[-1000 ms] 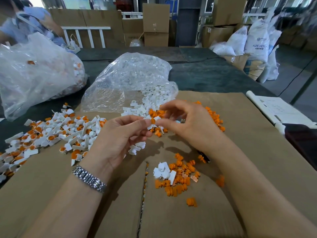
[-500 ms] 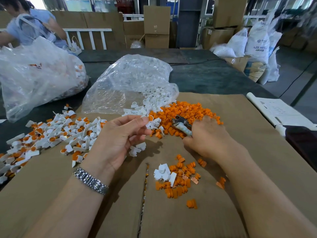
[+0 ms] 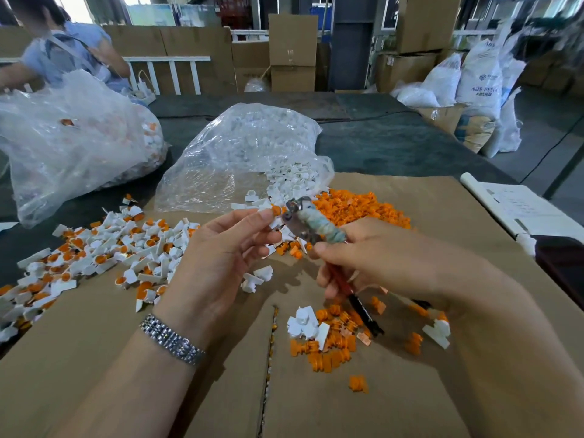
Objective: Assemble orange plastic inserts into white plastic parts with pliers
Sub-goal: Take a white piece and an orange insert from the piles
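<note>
On the cardboard (image 3: 442,216), my right hand (image 3: 388,257) has now lifted the pliers (image 3: 311,224), gripping them; my left hand (image 3: 227,248) pinches a white part (image 3: 267,214) with insert (image 3: 276,210), ready for pressing.

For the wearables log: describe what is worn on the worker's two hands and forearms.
Both forearms are bare, with no sleeves in view and no gloves. The left hand has a silver metal link bracelet or watch band at the wrist. The right hand shows no ring, band or watch.
</note>
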